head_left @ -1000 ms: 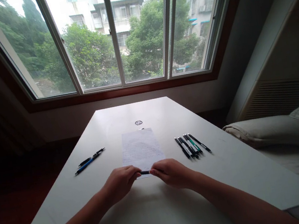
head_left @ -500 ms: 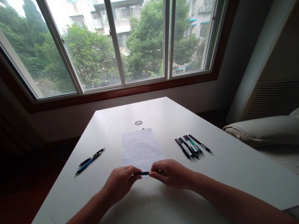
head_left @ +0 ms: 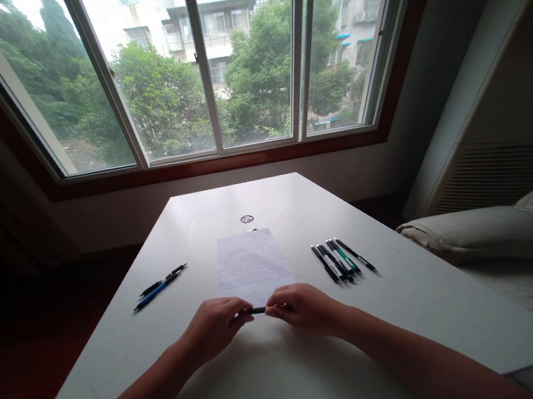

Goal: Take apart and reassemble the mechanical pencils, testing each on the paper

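Note:
Both my hands meet over the near middle of the white table [head_left: 416,311]. My left hand [head_left: 213,328] and my right hand [head_left: 306,308] each pinch one end of a dark pen [head_left: 258,310], held level just above the near edge of a lined sheet of paper [head_left: 251,262]. Only a short black stretch of the pen shows between my fingertips. Two pens [head_left: 159,286], one blue and one black, lie to the left. Several pens [head_left: 341,259] lie side by side to the right of the sheet.
A small round grommet [head_left: 247,219] sits in the table beyond the paper. A wide window [head_left: 204,61] fills the far wall. On the right, a pale cushion [head_left: 493,227] lies beside the table's edge, below a slatted cabinet [head_left: 504,168].
My hands have closed in slightly, so less of the pen shows between them. Nothing else on the table has moved.

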A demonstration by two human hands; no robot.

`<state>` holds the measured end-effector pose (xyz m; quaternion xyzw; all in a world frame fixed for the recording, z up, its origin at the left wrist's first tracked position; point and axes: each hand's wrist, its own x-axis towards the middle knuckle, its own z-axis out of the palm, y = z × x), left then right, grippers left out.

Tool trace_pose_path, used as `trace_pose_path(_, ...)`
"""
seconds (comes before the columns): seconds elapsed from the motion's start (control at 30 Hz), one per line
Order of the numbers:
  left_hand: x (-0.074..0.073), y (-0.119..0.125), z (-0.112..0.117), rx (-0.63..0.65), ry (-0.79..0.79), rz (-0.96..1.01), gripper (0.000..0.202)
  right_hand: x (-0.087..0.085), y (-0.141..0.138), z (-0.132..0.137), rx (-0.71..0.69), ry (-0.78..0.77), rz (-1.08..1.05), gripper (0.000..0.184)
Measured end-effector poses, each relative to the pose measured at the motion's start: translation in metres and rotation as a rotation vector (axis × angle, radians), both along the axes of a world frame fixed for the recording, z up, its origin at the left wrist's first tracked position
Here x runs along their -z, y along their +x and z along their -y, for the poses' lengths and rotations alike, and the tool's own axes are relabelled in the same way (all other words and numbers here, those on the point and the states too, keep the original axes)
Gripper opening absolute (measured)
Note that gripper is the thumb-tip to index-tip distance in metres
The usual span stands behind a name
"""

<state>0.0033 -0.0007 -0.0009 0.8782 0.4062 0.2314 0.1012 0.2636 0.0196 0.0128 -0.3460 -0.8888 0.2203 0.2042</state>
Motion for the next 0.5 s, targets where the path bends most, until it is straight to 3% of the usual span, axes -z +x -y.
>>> trace_pose_path(0.2,-0.0015,0.0010,0.0012,-0.032,-0.002,0.018,0.023,-0.0009,-0.0007,-0.0009,0.004,-0.025,-0.019,0.030)
trace_pose_path(0.33,-0.0022,0.0015,0.0014,-0.088,-0.014,0.032,0.020,-0.0029,-0.0004,-0.0004,0.024,-0.015,-0.061,0.031)
trace_pose_path(0.5,-0.0014,0.0008,0.0010,-0.069,-0.023,0.027,0.015,-0.0026,-0.0009,-0.0006,0.027,-0.014,-0.024,0.032)
